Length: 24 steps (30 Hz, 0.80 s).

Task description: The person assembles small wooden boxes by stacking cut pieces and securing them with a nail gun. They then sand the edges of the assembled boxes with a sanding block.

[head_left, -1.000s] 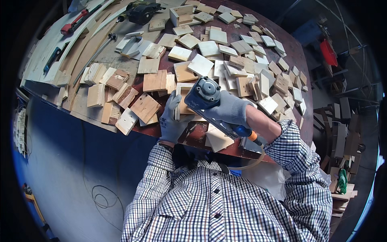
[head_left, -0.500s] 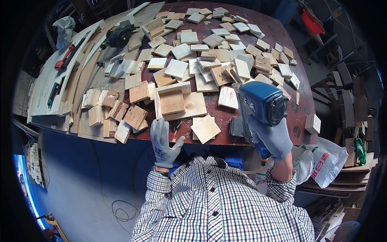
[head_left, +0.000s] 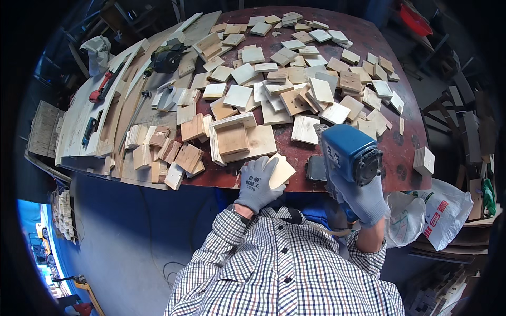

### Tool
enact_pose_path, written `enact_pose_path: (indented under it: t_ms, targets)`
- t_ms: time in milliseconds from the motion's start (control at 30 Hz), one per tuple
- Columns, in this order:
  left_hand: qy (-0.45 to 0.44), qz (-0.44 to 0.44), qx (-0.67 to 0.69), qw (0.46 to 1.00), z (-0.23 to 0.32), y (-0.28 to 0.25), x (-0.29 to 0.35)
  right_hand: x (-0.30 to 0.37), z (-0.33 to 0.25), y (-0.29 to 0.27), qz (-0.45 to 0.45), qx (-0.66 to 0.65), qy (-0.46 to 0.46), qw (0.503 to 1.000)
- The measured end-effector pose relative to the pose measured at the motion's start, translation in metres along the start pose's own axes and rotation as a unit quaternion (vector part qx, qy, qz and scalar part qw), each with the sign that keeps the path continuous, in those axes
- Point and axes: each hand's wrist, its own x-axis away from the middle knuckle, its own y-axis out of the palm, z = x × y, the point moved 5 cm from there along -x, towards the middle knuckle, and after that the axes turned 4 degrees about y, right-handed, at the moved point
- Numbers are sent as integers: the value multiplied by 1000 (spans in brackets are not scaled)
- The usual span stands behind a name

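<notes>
My left hand (head_left: 258, 183), in a grey work glove, is closed on a small square wood block (head_left: 283, 171) at the table's front edge, its thumb along the near side. In my gloved right hand (head_left: 363, 203) is a blue nail gun (head_left: 348, 147), gripped by the handle, its body rising over the table edge. Just beyond my left hand lies a pale board (head_left: 259, 143) with a smaller piece and raised wood edges on it, forming a corner. A dark block-shaped object (head_left: 316, 168) lies left of the nail gun.
Many wood blocks (head_left: 274, 100) cover the dark red table (head_left: 390, 168). Long boards (head_left: 92, 131), a red-handled tool (head_left: 100, 92) and a black-and-yellow tool (head_left: 167, 58) lie at the left. A wood stack (head_left: 423, 161) sits at the right edge, above plastic bags (head_left: 443, 210).
My left hand has moved right from beside the cornered board and closed on the small block. The nail gun stays in my right hand, slightly lower. The whole view has shifted a little.
</notes>
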Motion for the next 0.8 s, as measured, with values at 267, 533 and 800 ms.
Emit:
enact_pose_path:
  t_ms: [267, 533, 800]
  targets:
    - [-70, 237, -125, 961, -44, -82, -5, 2, 7, -7, 23, 31, -22, 999]
    - [-206, 147, -258, 932, -59, -70, -43, 4, 10, -6, 14, 25, -24, 999]
    - [-125, 127, -235, 956, -81, -66, -7, 8, 12, -13, 19, -7, 30, 999]
